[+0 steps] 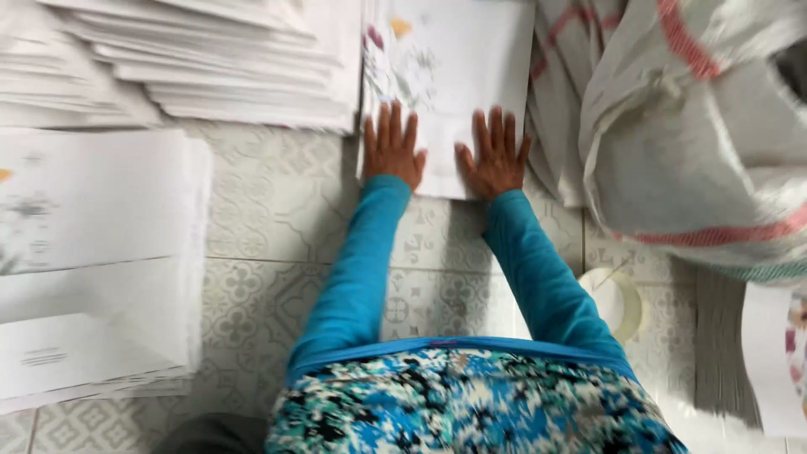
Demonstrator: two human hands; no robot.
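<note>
Left hand: the left hand lies flat, fingers spread, palm down on the near edge of a white paper stack; it grasps nothing.
Right hand: the right hand lies just as flat and open beside it on the same stack, released.
Paper stack: on the patterned tiled floor, straight ahead of the person, with a faint flower print in its upper left.
Sleeves: teal, reaching forward.
Surroundings: more white paper piles to the left; a white woven sack with red stripes to the right; a tape roll near the right elbow.
</note>
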